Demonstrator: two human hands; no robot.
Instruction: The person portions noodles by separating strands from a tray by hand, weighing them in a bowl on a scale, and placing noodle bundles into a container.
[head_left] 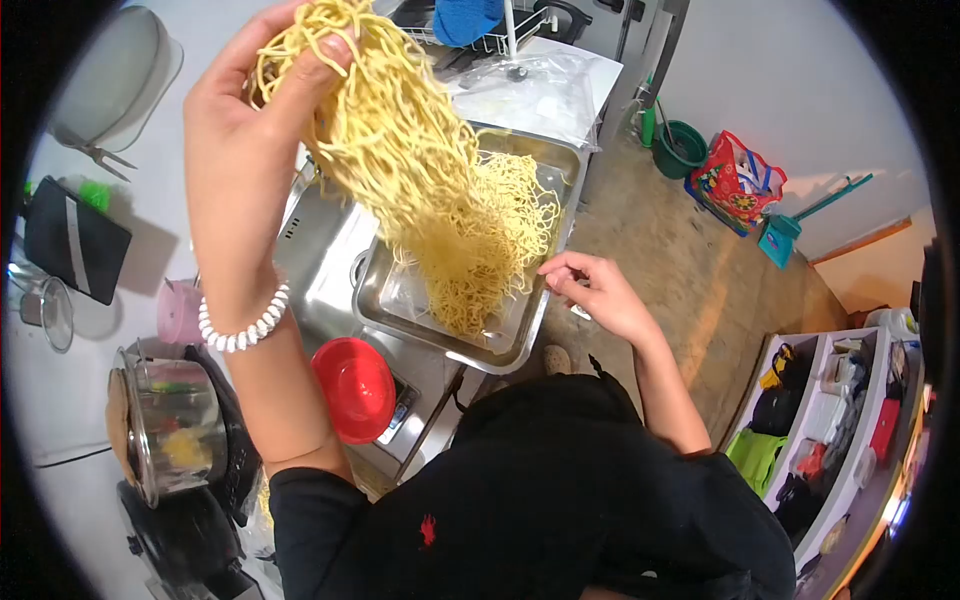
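My left hand (262, 105) is raised high and closed around a big bunch of yellow noodles (385, 110). The strands hang from it down toward the metal tray (495, 358), where more noodles (520, 205) lie in a loose heap. Part of the hanging bunch is blurred, and I cannot tell where it ends and the heap begins. At the tray's right rim is my right hand (600, 295), fingers loosely bent and apart, holding nothing I can see. Its fingertips are at or very near the rim.
A red bowl (353, 388) sits on a kitchen scale (400, 408) below the tray. Left of it stands a glass-sided pot (180, 425). The tray rests over a steel sink (325, 255). A dish rack (510, 38), shelves (800, 430) and a green bucket (680, 150) are farther off.
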